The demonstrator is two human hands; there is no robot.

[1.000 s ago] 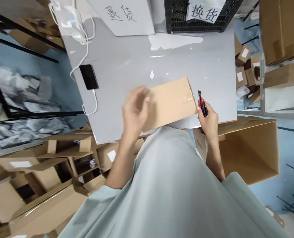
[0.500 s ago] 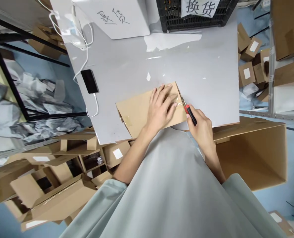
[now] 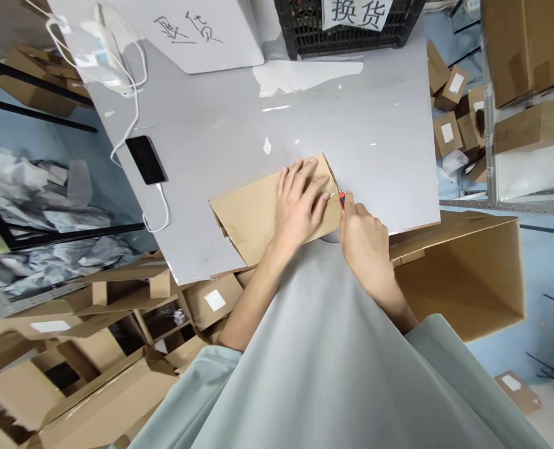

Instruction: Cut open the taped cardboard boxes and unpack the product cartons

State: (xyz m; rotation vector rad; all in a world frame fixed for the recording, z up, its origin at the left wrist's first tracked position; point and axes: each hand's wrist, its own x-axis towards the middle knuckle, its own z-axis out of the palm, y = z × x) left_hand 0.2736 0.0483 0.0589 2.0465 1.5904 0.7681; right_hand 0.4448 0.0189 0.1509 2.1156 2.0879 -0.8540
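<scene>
A brown cardboard box (image 3: 243,209) lies at an angle on the near part of the grey table. Pressed onto its top is my left hand (image 3: 298,202), fingers spread and laid over the cardboard beside a strip of clear tape. My right hand (image 3: 365,240) is closed round the handle of a utility knife (image 3: 342,199). Only the red front of the knife shows past my fingers; its tip meets the right end edge of the box. The rest of the handle is hidden in my palm.
A phone (image 3: 146,160) on a white cable lies at the left of the table (image 3: 398,181). At the back stand a white box (image 3: 211,43) and a black crate (image 3: 351,40). Open cartons (image 3: 103,399) crowd the lower left, and a large open carton (image 3: 463,280) stands at right.
My right hand has turned and moved slightly left, now covering most of the knife's handle. My left hand stays on the box. The whole view has shifted a little.
</scene>
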